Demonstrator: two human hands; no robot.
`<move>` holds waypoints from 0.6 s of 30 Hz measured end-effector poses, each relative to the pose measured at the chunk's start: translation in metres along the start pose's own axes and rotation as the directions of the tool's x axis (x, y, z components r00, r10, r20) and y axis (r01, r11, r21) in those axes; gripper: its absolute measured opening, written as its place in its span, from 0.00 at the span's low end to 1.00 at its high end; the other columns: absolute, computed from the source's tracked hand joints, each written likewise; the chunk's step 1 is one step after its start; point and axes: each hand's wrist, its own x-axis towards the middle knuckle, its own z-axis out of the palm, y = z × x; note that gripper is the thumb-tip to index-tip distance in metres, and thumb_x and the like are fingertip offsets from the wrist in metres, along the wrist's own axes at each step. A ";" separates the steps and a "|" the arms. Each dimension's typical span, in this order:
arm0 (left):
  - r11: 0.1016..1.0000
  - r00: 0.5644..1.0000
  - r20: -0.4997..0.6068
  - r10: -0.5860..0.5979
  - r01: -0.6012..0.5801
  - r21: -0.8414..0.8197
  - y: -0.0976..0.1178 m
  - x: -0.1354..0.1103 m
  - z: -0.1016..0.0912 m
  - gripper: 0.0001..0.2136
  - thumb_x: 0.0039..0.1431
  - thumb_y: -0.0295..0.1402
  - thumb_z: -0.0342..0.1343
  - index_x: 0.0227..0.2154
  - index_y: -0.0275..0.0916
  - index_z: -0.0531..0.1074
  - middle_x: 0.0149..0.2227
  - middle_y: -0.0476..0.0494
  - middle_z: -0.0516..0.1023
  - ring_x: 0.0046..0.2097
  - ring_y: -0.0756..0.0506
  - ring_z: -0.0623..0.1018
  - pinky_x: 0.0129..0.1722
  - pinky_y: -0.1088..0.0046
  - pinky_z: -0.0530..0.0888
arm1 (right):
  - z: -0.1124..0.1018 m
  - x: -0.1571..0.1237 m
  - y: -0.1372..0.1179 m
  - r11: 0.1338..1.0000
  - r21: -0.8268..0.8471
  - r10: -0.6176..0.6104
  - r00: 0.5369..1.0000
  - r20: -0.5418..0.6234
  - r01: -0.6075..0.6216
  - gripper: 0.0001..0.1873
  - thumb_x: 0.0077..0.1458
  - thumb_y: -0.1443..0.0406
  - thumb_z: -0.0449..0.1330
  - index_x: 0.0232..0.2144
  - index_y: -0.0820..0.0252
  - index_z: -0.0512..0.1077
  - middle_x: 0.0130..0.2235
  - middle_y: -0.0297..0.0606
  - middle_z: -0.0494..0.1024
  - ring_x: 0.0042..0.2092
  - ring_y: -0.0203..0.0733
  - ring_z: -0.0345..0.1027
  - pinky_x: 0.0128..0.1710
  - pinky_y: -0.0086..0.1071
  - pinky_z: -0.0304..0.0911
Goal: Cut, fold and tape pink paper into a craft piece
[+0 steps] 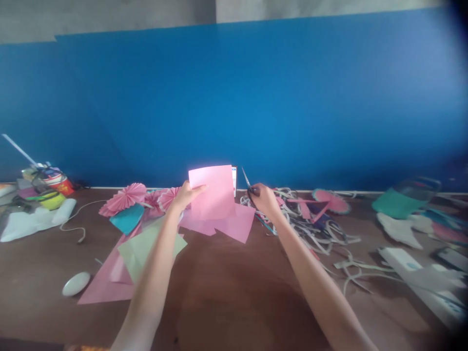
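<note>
My left hand (186,196) pinches the left edge of a pink sheet of paper (214,195), thumb in front, and holds it upright above the table. A pair of scissors (247,180) is in my right hand (263,197), blades pointing up and a little left, apart from the sheet's right edge. Behind the sheet, a lit phone screen (234,181) shows only as a narrow strip. More pink paper (237,223) lies flat below the held sheet. Left of it are a pale green sheet (146,246) and folded pink paper fans (126,199).
Tangled paper strips (329,234) cover the table right of my right arm. Farther right are a green container (397,200) and a white power strip (420,278). A white mouse (76,284) and a cable (78,214) lie left. A blue wall (234,97) rises behind.
</note>
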 end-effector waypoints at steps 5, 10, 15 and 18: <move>1.000 0.998 0.060 -0.008 0.006 0.030 0.000 -0.002 -0.006 0.26 0.46 0.46 0.66 0.47 0.36 0.76 0.48 0.37 0.80 0.50 0.36 0.79 0.48 0.65 0.75 | 0.005 -0.006 -0.001 0.961 -0.251 -0.062 0.973 0.223 0.119 0.11 0.54 0.62 0.56 0.33 0.59 0.78 0.24 0.36 0.78 0.29 0.40 0.72 0.29 0.27 0.57; 0.999 0.999 -0.012 -0.042 0.042 0.022 0.002 -0.003 -0.006 0.25 0.47 0.47 0.65 0.45 0.35 0.78 0.46 0.37 0.81 0.46 0.37 0.80 0.44 0.66 0.76 | 0.015 -0.010 0.006 0.901 -0.374 -0.068 0.925 0.375 0.218 0.14 0.50 0.61 0.60 0.40 0.57 0.78 0.34 0.38 0.80 0.36 0.42 0.72 0.33 0.28 0.56; 0.996 0.959 -0.272 -0.084 0.073 -0.049 0.000 0.002 -0.004 0.24 0.46 0.48 0.65 0.41 0.34 0.78 0.44 0.36 0.82 0.46 0.37 0.80 0.43 0.68 0.76 | 0.022 -0.011 0.012 0.888 -0.409 -0.008 0.896 0.444 0.211 0.21 0.50 0.60 0.61 0.47 0.59 0.76 0.38 0.41 0.80 0.40 0.44 0.72 0.36 0.28 0.58; 0.987 0.926 -0.345 -0.152 0.122 -0.108 -0.002 0.005 -0.003 0.25 0.46 0.48 0.65 0.41 0.34 0.76 0.44 0.36 0.81 0.47 0.37 0.80 0.43 0.67 0.76 | 0.024 -0.012 0.012 0.879 -0.436 0.042 0.879 0.475 0.193 0.24 0.52 0.60 0.59 0.52 0.59 0.72 0.40 0.43 0.80 0.41 0.44 0.73 0.37 0.29 0.59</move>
